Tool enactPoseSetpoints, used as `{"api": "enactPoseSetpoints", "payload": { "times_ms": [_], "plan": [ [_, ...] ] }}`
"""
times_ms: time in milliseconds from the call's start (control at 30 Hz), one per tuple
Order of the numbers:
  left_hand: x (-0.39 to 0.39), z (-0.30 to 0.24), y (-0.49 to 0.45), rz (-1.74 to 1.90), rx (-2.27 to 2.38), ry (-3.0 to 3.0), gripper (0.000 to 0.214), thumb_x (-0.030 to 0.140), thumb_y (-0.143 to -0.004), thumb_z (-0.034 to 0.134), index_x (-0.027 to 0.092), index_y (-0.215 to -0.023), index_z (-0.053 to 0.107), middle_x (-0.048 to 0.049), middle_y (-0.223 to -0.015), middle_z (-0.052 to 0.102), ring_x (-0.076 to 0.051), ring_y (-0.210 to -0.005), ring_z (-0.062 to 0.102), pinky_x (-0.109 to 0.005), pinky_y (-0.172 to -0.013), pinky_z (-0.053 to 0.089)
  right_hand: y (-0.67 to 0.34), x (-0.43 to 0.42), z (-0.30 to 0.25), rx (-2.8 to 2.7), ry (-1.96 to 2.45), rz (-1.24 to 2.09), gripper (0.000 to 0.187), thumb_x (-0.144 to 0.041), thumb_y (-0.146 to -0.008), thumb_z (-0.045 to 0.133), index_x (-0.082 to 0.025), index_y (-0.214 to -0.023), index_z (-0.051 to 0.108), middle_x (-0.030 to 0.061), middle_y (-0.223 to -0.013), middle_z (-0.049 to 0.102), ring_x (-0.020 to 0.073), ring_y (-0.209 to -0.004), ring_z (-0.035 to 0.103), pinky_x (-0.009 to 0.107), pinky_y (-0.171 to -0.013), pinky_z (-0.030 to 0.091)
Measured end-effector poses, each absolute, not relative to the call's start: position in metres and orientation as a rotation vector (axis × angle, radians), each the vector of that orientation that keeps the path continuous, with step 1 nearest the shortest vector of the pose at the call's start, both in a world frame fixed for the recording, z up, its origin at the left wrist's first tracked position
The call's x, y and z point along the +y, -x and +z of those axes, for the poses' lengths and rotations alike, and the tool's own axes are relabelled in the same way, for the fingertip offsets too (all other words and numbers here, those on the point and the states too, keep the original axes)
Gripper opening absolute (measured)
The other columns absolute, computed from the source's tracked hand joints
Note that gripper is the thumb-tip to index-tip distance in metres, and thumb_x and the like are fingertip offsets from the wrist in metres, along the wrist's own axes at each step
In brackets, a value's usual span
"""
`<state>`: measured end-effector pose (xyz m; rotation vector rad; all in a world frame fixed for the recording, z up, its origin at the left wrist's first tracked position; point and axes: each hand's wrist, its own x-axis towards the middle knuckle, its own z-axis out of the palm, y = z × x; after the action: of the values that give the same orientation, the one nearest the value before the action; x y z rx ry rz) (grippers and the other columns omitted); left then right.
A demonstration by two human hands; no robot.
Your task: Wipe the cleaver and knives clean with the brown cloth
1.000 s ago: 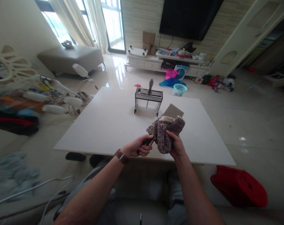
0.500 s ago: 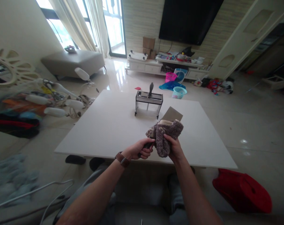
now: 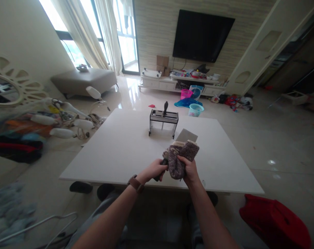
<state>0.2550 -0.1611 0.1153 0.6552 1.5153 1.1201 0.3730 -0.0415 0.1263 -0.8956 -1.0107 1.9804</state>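
Observation:
My left hand (image 3: pixel 154 170) is closed round the dark handle of a cleaver (image 3: pixel 187 135), whose flat grey blade pokes up past a fluffy brown cloth (image 3: pixel 179 157). My right hand (image 3: pixel 188 170) grips that cloth, which is wrapped over the blade's lower part. Both hands hover above the near edge of a white table (image 3: pixel 126 145). Further back on the table stands a clear knife rack (image 3: pixel 163 121) with one dark-handled knife (image 3: pixel 165 107) upright in it.
A red bag (image 3: pixel 275 218) lies on the floor at the right. Clutter with white bottles and scissors (image 3: pixel 61 117) sits at the left. Behind the table are a grey bench (image 3: pixel 84 79), a TV stand (image 3: pixel 177 81), baskets (image 3: pixel 195 109) and a wall TV (image 3: pixel 202 36).
The camera has tilted up, so hands and table sit lower in view. My hands still hold the cleaver and cloth in the same way.

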Motion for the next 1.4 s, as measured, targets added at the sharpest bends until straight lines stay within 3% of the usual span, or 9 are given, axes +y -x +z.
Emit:
{"api": "enactPoseSetpoints", "payload": {
  "times_ms": [133, 267, 467, 600, 767, 1033, 1400],
  "plan": [
    [-0.158, 0.105, -0.256, 1.072, 1.831, -0.761, 0.008, 0.023, -0.075, 0.062, 0.016, -0.074, 0.060, 0.0005, -0.053, 0.057, -0.013, -0.041, 0.054, -0.020, -0.040, 0.037, -0.367, -0.046, 0.122, -1.166, 0.908, 1.852, 0.044, -0.020, -0.055, 0.089, -0.014, -0.097, 0.075, 0.0059, -0.093, 0.080, 0.0232, -0.081, 0.073, 0.036, -0.077, 0.059],
    [-0.156, 0.107, -0.253, 1.081, 2.066, -0.829, 0.015, 0.024, -0.078, 0.060, 0.014, -0.066, 0.063, -0.0025, -0.053, 0.058, -0.013, -0.050, 0.054, -0.021, -0.049, 0.035, -0.362, -0.050, 0.122, -1.219, 0.902, 1.831, 0.047, -0.022, -0.056, 0.090, -0.014, -0.099, 0.075, 0.0066, -0.094, 0.080, 0.0236, -0.083, 0.073, 0.037, -0.080, 0.058],
    [-0.165, 0.120, -0.239, 0.927, 2.353, -0.900, 0.015, 0.026, -0.079, 0.061, 0.016, -0.070, 0.069, -0.0049, -0.067, 0.065, -0.015, -0.065, 0.057, -0.025, -0.058, 0.032, -0.370, -0.039, 0.130, -1.121, 0.914, 1.820, 0.046, -0.023, -0.056, 0.091, -0.014, -0.098, 0.075, 0.0056, -0.093, 0.079, 0.0235, -0.083, 0.073, 0.036, -0.077, 0.059],
    [-0.174, 0.123, -0.237, 0.784, 2.481, -0.962, 0.016, 0.025, -0.081, 0.058, 0.019, -0.075, 0.072, -0.0095, -0.076, 0.071, -0.019, -0.071, 0.063, -0.028, -0.059, 0.031, -0.377, -0.031, 0.133, -0.954, 0.885, 1.816, 0.053, -0.024, -0.059, 0.090, -0.017, -0.109, 0.073, 0.0032, -0.099, 0.079, 0.0214, -0.090, 0.072, 0.035, -0.083, 0.059],
    [-0.169, 0.121, -0.254, 0.780, 2.456, -1.020, 0.019, 0.023, -0.084, 0.056, 0.018, -0.079, 0.074, -0.0124, -0.080, 0.074, -0.020, -0.072, 0.064, -0.029, -0.061, 0.031, -0.373, -0.040, 0.134, -0.919, 0.841, 1.877, 0.054, -0.024, -0.062, 0.087, -0.019, -0.113, 0.071, 0.0031, -0.102, 0.078, 0.0217, -0.094, 0.073, 0.036, -0.086, 0.059],
    [-0.160, 0.119, -0.265, 1.001, 2.344, -1.005, 0.026, 0.031, -0.087, 0.058, 0.014, -0.080, 0.075, -0.0143, -0.078, 0.073, -0.018, -0.067, 0.059, -0.028, -0.060, 0.033, -0.376, -0.047, 0.135, -0.929, 0.838, 2.085, 0.050, -0.016, -0.058, 0.082, -0.019, -0.106, 0.074, 0.0014, -0.089, 0.079, 0.0219, -0.079, 0.073, 0.035, -0.078, 0.060],
    [-0.160, 0.120, -0.260, 0.978, 2.322, -1.032, 0.021, 0.025, -0.082, 0.058, 0.014, -0.074, 0.074, -0.0110, -0.072, 0.071, -0.016, -0.064, 0.055, -0.027, -0.059, 0.031, -0.376, -0.044, 0.129, -0.989, 0.839, 1.971, 0.046, -0.019, -0.059, 0.087, -0.017, -0.103, 0.076, 0.0042, -0.095, 0.080, 0.0240, -0.088, 0.073, 0.038, -0.083, 0.060]
  ]
}}
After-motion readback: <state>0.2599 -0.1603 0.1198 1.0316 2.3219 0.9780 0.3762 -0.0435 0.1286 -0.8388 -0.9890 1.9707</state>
